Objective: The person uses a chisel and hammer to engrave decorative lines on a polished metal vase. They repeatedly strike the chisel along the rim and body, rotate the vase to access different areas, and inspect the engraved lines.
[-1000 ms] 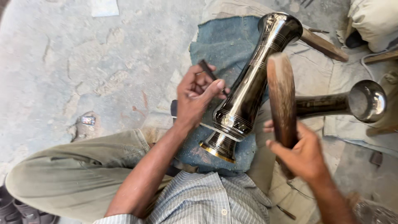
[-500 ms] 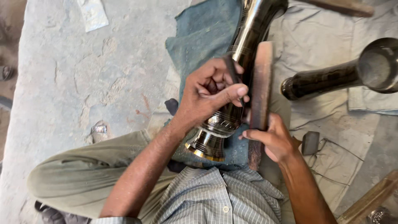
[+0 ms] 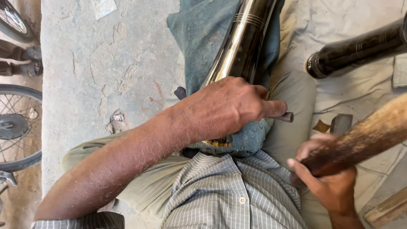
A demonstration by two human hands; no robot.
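A tall shiny brass vessel [image 3: 243, 46] lies across my lap on a blue-green cloth [image 3: 203, 38]. My left hand [image 3: 229, 108] rests over the vessel's lower part, closed on a short dark metal tool [image 3: 285, 117] whose tip pokes out past my fingers. My right hand [image 3: 328, 182] grips a thick wooden mallet [image 3: 369, 135], held up at the right, apart from the vessel. The vessel's base is mostly hidden under my left hand.
A second dark metal vessel [image 3: 360, 46] lies on the pale cloth at the upper right. A small dark block [image 3: 340, 124] sits by my knee. Bicycle wheels [image 3: 17, 127] stand at the left edge beside the concrete floor [image 3: 93, 76]. A wooden piece [image 3: 388, 210] lies lower right.
My left hand has slid down over the vessel with the tool. The mallet has swung from upright beside the vessel out to the right, and the view has moved closer.
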